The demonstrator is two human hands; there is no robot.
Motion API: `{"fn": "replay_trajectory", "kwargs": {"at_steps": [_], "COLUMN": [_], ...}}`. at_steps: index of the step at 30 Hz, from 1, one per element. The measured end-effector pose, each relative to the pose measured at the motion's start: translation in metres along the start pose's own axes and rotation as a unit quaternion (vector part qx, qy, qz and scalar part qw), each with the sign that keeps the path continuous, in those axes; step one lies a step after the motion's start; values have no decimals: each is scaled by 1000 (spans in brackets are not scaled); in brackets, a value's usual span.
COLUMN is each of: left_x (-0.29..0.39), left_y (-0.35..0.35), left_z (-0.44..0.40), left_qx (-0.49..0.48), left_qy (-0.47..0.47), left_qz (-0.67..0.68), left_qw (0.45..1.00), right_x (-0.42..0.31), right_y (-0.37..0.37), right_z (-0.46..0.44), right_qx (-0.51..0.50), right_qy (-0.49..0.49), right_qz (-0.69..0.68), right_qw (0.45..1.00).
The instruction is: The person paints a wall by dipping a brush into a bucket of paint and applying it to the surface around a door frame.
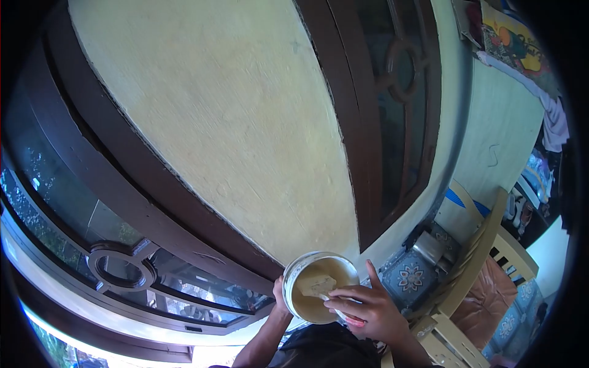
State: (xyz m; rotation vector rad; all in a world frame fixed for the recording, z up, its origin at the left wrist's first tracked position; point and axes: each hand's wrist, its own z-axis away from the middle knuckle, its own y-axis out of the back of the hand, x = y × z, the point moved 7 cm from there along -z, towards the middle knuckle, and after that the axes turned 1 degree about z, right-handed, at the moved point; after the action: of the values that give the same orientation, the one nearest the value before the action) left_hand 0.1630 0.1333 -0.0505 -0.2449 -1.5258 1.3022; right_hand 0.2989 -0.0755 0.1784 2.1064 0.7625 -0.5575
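Note:
A round white paint bucket (291,294) with a smeared rim is held up in front of my body, cream paint (331,272) inside it. My left hand (280,296) grips the bucket's left side, its fingers partly hidden by the bucket. Over the right part of the opening is my right hand (363,305), the index finger raised and the other fingers closed on a paintbrush (317,284). The brush head, coated in cream paint, lies inside the bucket. A bit of red (354,321) shows by the palm; I cannot tell what it belongs to.
Ahead stands a cream wall (239,116) between a brown-framed window (123,270) on the left and a brown door or window panel (392,122) on the right. A wooden sofa (457,288) with a brown cushion (488,297), a metal container (432,248) and patterned floor tiles (411,279) are lower right.

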Motion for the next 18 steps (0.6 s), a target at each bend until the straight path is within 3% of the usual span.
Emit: {"fn": "replay_trajectory", "kwargs": {"at_steps": [7,8,10,11,13,14,15,16,18], "left_x": [-3,-4,-3,-3,-10,-13,-17,-20,-18], "left_y": [-62,-58,-30,-36,-3,-11,-13,16,25], "left_z": [0,-2,-4,-3,-10,-5,-2,-9,-10], "left_qx": [-130,-130,-28,-41,-52,-20,46,57,28], "left_qy": [9,10,-24,-20,-17,18,50,-5,-7], "left_qz": [58,61,-6,1,12,29,39,20,25], "left_qw": [990,990,999,999,998,999,997,998,999], "right_x": [7,9,13,18,30,34,40,48,62], "right_y": [-1,5,12,22,35,39,41,42,42], "right_z": [3,4,7,8,19,26,38,47,57], "right_qx": [11,24,33,88,196,257,312,326,399], "right_qy": [-17,-31,-53,-82,-141,-154,-236,-279,-265], "right_qz": [38,-5,-50,-115,-230,-258,-284,-312,-383], "right_qw": [999,999,997,986,943,919,876,848,790]}}
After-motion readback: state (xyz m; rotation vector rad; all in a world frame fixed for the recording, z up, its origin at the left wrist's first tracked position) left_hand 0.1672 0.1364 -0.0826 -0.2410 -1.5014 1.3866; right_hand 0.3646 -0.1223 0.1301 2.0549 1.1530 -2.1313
